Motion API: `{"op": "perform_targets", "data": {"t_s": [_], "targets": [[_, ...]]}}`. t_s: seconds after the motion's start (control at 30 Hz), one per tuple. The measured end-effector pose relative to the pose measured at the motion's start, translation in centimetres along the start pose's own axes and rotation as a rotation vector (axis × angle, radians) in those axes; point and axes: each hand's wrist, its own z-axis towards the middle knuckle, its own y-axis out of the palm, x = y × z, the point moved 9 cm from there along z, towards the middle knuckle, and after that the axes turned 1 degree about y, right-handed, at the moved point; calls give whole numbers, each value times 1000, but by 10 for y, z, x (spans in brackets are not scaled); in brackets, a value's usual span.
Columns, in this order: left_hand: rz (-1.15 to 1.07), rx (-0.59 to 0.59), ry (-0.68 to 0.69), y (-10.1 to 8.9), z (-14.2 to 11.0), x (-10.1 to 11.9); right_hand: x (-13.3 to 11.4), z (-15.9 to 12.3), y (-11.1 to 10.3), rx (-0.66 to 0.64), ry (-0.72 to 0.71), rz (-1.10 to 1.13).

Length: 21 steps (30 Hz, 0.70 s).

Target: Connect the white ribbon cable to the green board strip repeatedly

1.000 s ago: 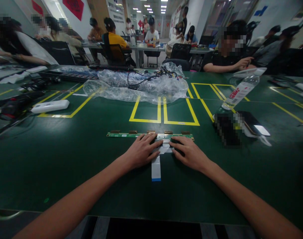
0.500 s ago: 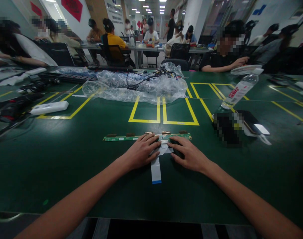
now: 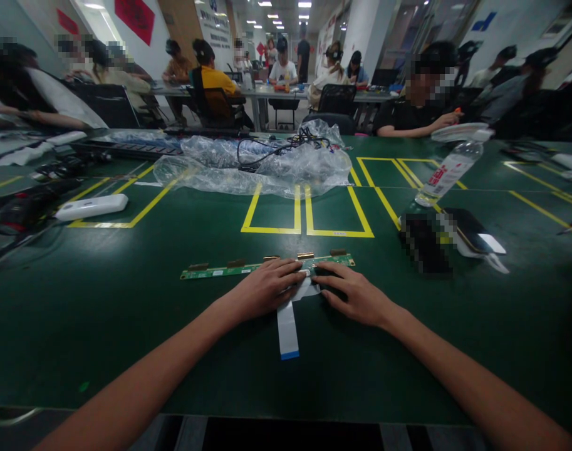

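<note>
A long narrow green circuit board (image 3: 220, 270) lies across the dark green table (image 3: 126, 300) in front of me. A white flat ribbon cable (image 3: 287, 326) with a blue tip runs from the board's middle toward me. My left hand (image 3: 265, 289) lies palm down with its fingers stretched onto the board and the cable's top end. My right hand (image 3: 354, 295) rests flat just right of the cable, fingertips at the board's edge. Both hands press at the spot where cable and board meet, which they partly hide.
Yellow tape boxes (image 3: 307, 213) mark the table beyond the board. Crumpled clear plastic with black cables (image 3: 267, 164) lies further back. A white device (image 3: 92, 206) sits at left, a tilted water bottle (image 3: 445, 175) and a phone (image 3: 473, 233) at right. Several people sit around the tables.
The board has turned slightly, its left end swinging toward me, and the ribbon cable now slants a little to the left. Both hands stay on the joint.
</note>
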Motion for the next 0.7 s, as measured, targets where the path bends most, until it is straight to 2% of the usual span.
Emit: {"op": "perform_targets", "data": {"t_s": [0.23, 0.4, 0.57, 0.63, 0.7], "targets": [[-16, -27, -39, -2, -1, -7, 5, -1, -13, 148, -18, -10], [-15, -121, -160, -10, -22, -16, 5, -2, -19, 159, -12, 2], [23, -159, -330, -20, -75, -33, 3, -2, -21, 143, -17, 3], [55, -128, -437, -26, -111, -54, 2, -3, -22, 145, -17, 7], [101, -85, -562, -32, -158, -82, 1, -3, -22, 137, -16, 7]]}}
